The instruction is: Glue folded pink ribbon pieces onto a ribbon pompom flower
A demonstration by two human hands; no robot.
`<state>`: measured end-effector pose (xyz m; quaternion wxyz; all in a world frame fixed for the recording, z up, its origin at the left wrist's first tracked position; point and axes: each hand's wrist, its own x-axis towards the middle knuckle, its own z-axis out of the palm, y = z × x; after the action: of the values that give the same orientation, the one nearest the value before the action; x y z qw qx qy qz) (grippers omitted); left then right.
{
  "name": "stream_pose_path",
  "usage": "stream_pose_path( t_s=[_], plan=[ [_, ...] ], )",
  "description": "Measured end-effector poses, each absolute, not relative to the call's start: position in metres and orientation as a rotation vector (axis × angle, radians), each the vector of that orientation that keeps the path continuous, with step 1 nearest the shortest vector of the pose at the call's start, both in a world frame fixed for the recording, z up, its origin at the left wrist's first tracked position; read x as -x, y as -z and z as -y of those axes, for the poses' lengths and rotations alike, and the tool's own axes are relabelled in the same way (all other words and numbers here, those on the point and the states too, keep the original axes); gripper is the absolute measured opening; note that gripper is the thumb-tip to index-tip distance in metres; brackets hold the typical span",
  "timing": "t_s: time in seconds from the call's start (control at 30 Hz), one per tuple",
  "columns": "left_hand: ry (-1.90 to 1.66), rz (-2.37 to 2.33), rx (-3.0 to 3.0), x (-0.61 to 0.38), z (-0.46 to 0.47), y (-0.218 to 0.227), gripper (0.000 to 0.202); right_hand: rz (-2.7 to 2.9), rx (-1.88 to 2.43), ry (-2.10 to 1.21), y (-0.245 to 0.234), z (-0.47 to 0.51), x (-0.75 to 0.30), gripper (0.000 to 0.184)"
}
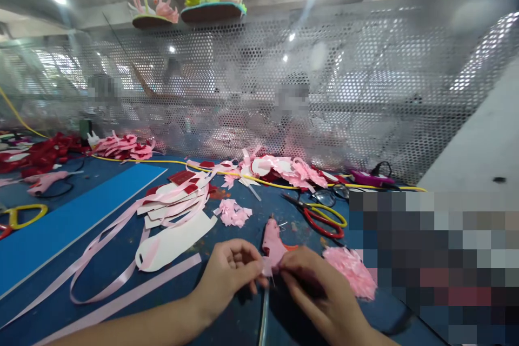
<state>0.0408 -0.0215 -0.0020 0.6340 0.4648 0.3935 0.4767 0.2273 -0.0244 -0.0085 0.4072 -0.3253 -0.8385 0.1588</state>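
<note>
My left hand (229, 273) and my right hand (312, 286) meet low in the middle of the view. Both pinch a small pale pink ribbon piece (266, 266) between their fingertips. Right behind the fingers lies a pink glue gun (272, 240) on the blue table (57, 227), nozzle pointing away. A fluffy pink fringed piece (352, 270) lies just right of my right hand.
White card cut-outs (174, 238) and long pink ribbon strips (101, 259) lie to the left. Red and yellow scissors (324, 216) sit behind the glue gun, pink scraps (234, 212) near them. A perforated metal screen (365, 92) closes the far side. A blurred block covers the lower right.
</note>
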Motion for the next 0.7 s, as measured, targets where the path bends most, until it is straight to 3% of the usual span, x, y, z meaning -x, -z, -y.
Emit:
stream_pose_path(
  t_s=[0.3, 0.7],
  plan=[
    [-0.992, -0.886, -1.11, -0.045, 0.027, 0.005, 0.015, 2.248, 0.467, -0.159, 0.005, 0.026, -0.224, 0.021],
    [-0.952, -0.91, -1.135, -0.046, 0.027, 0.005, 0.017, 2.185, 0.489, -0.284, 0.009, 0.027, -0.223, 0.018]
  ],
)
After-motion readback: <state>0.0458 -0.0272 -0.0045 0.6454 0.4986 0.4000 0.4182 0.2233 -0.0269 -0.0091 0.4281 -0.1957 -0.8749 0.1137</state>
